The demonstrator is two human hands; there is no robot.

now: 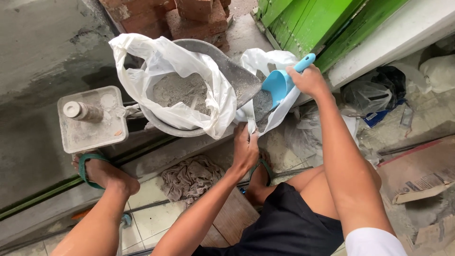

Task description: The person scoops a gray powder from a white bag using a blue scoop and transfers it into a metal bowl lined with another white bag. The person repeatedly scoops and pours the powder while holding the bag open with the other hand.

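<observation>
Over small white bag (265, 90): right hand (310, 80) gripping blue scoop (279, 83), tipping grey powder in; left hand (245, 149) pinching bag edge open. Partly filled; plenty left in big lined basin (189, 90).

Blue plastic scoop (279, 84): tilted, mouth down inside small white plastic bag (265, 64). Bag: open, upright, partly filled with grey powder (cement-like), just beside large powder-filled white bag (166, 61).
</observation>
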